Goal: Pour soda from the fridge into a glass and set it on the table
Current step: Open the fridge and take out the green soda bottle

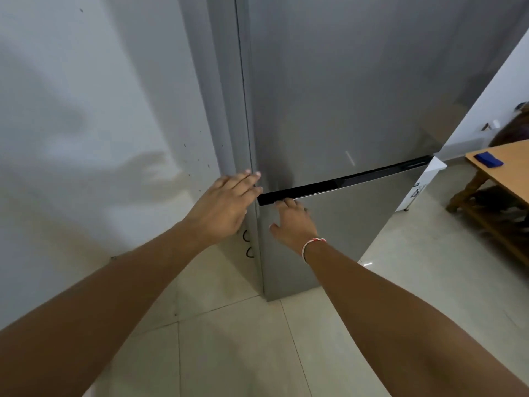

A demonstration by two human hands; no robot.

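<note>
- Forearms come first: both of yours reach forward and up from the bottom edge over the pale tiled floor (229,353), bare to the wrist.
- Your right wrist carries a thin red-and-white thread band (310,245), just behind the right hand (294,222).
- That right hand is spread flat, thumb out to its left, palm toward the lower door (343,230) of the fridge (357,96); its fingertips (282,202) reach the dark gap (343,180) between the two doors. You cannot tell whether they hook into it. It grips nothing.
- Your left hand (226,204) sits just left of the right one and slightly higher, open with fingers together and extended, lying against the fridge's left front corner at the level of the door gap. It holds nothing either.
- Beyond both hands rises the grey upper door (372,81), shut, as is the lower one; no soda or glass is in view.
- Left of your left hand stands a white wall (86,110), with that hand's shadow on it.
- Far to the right of your right hand, a wooden table (509,173) juts in, a blue object (488,159) lying on its near corner.
</note>
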